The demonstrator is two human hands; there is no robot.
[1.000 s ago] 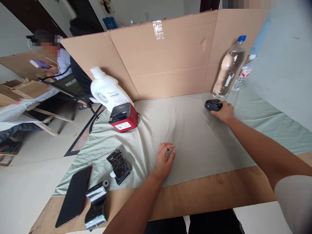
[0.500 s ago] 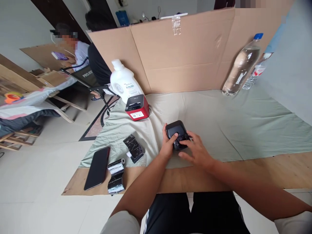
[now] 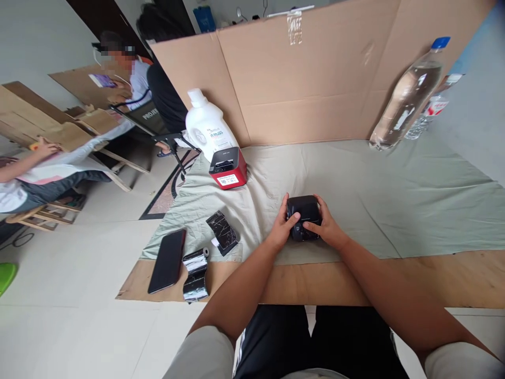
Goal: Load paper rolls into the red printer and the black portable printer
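Observation:
Both of my hands grip a small black boxy device that looks like a portable printer [image 3: 304, 205], held just above the cloth in front of me. My left hand [image 3: 284, 223] is wrapped round its left side, the thumb lying across the front. On the opposite side my right hand [image 3: 326, 226] is closed, its thumb also pressed on the front. To the left lie a black marble-patterned strip [image 3: 223, 231] and a partly unrolled roll of similar material [image 3: 196, 273]. A black smartphone [image 3: 168, 260] rests beside the roll.
A red and black printer-like box [image 3: 229, 171] stands before a white detergent bottle [image 3: 213, 126]. Upright cardboard [image 3: 315, 79] borders the back of the table. Large and small plastic bottles [image 3: 410, 100] stand at the back right. Other people sit at a table [image 3: 79, 158] on the left.
My right hand, earlier apart with spread fingers, has closed on the device's right side. The device is turned squarer to me. At far left another person's arm has come into view.

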